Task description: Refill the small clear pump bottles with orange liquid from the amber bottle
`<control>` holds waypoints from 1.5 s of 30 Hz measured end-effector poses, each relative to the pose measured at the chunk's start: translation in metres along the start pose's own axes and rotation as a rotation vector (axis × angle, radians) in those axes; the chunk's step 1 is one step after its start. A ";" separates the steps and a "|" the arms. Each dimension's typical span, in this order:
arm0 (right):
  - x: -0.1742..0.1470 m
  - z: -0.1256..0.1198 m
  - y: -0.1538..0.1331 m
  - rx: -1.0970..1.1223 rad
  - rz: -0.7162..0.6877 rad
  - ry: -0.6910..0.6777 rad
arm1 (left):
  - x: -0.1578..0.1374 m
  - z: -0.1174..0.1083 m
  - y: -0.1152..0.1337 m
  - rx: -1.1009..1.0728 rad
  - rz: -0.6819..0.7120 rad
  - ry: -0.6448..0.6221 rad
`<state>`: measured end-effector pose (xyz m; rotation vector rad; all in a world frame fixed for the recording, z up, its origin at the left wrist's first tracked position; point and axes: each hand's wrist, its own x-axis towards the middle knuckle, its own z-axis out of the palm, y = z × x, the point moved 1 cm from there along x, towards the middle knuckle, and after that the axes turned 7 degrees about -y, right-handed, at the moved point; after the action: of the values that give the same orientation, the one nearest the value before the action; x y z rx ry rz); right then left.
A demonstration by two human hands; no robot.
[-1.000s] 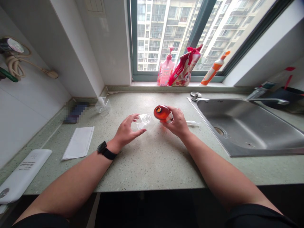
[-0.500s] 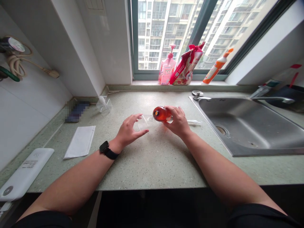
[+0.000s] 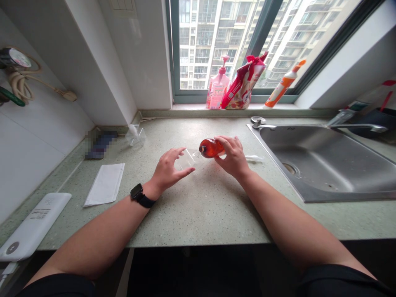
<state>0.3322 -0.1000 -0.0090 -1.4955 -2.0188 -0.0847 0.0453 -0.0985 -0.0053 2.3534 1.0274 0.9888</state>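
My left hand curves its fingers and thumb around a clear, boxy plastic bottle, which is hard to make out against the counter. The bottle's narrow neck faces right. In my right hand is a bottle of orange-red liquid, tipped over so that its open mouth points left. That mouth is close to the neck of the clear bottle; whether they touch I cannot tell, and no stream of liquid is visible. Just right of my right hand lies a slim, clear-white plastic piece.
A steel sink fills the right. A clear container with a white top, a folded white paper and a white power bank are on the left. A pink pump bottle and a red bag line the windowsill.
The orange-red bottle tips slightly further, its mouth lower and more to the left. My left hand and the clear bottle stay almost in place.
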 end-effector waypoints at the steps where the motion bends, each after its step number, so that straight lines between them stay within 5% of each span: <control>1: 0.000 0.000 0.000 -0.002 0.001 0.001 | 0.000 0.000 0.000 -0.002 0.000 0.001; 45: -0.001 0.004 0.006 -0.113 -0.108 0.168 | 0.003 0.012 -0.009 -0.068 0.015 -0.001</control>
<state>0.3364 -0.0973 -0.0146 -1.3957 -1.9854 -0.3619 0.0514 -0.0912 -0.0168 2.3093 0.9620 1.0115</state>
